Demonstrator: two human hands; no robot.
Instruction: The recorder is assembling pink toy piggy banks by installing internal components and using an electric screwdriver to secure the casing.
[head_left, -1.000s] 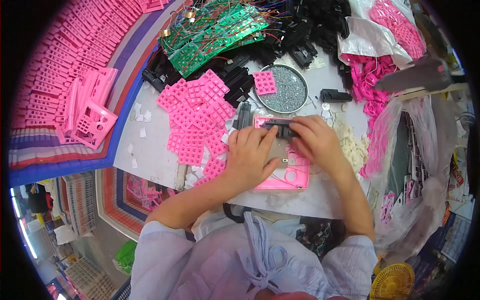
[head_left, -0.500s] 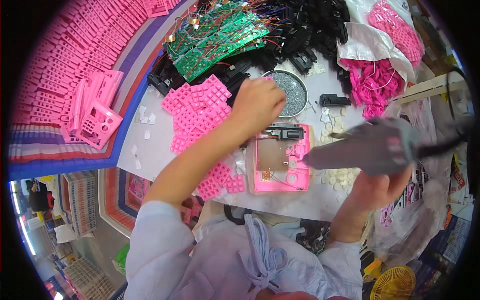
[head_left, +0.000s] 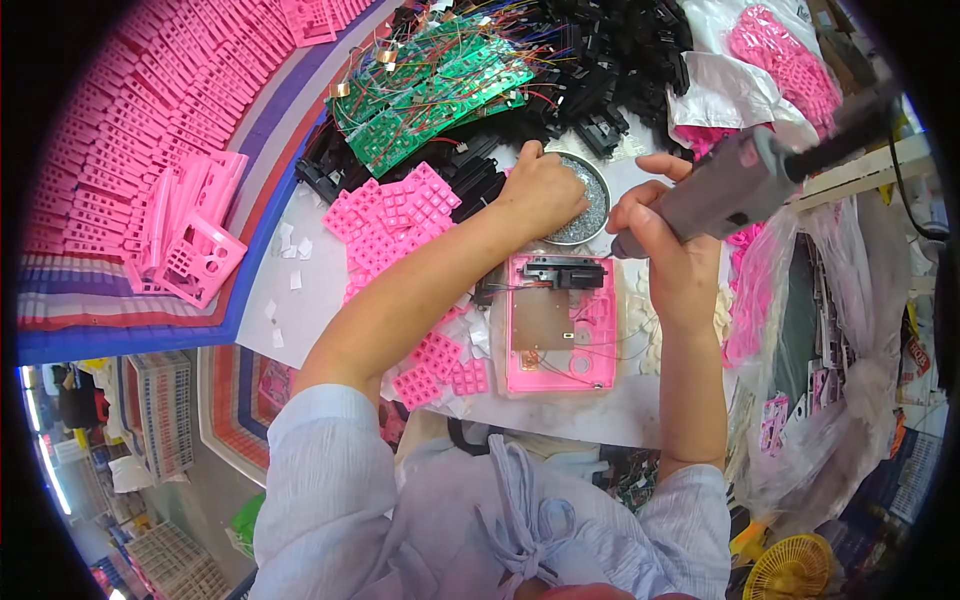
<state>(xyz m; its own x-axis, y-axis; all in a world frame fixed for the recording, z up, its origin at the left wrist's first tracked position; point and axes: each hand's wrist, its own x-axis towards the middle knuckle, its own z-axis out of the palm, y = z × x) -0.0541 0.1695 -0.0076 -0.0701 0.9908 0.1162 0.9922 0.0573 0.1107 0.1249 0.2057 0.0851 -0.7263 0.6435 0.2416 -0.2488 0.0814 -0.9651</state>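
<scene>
My left hand (head_left: pixel 545 192) is curled at the left edge of a round dish (head_left: pixel 582 240) of small silvery screws. Its fingers are bent together, and their tips are partly hidden, so what they hold cannot be made out. My right hand (head_left: pixel 675 235) grips a grey electric screwdriver (head_left: pixel 728 185), whose tip points down and left, close to the dish. Just below the dish lies an open pink plastic casing (head_left: pixel 596 376). Inside it are a brown circuit board (head_left: pixel 541 322), a black plastic part (head_left: pixel 565 273) along the top and thin wires. Neither hand touches the casing.
Pink keypad pieces (head_left: pixel 390 225) lie left of the casing, with wired green circuit boards (head_left: pixel 430 100) behind. Black parts (head_left: pixel 620 60) heap at the back. White pieces (head_left: pixel 650 320) lie to the right. Stacked pink panels (head_left: pixel 130 130) fill the far left; plastic bags (head_left: pixel 745 95) stand back right.
My right hand has lifted the electric screwdriver away from the casing, up and left toward the dish. My left hand has shifted slightly right and farther away, at the screws.
</scene>
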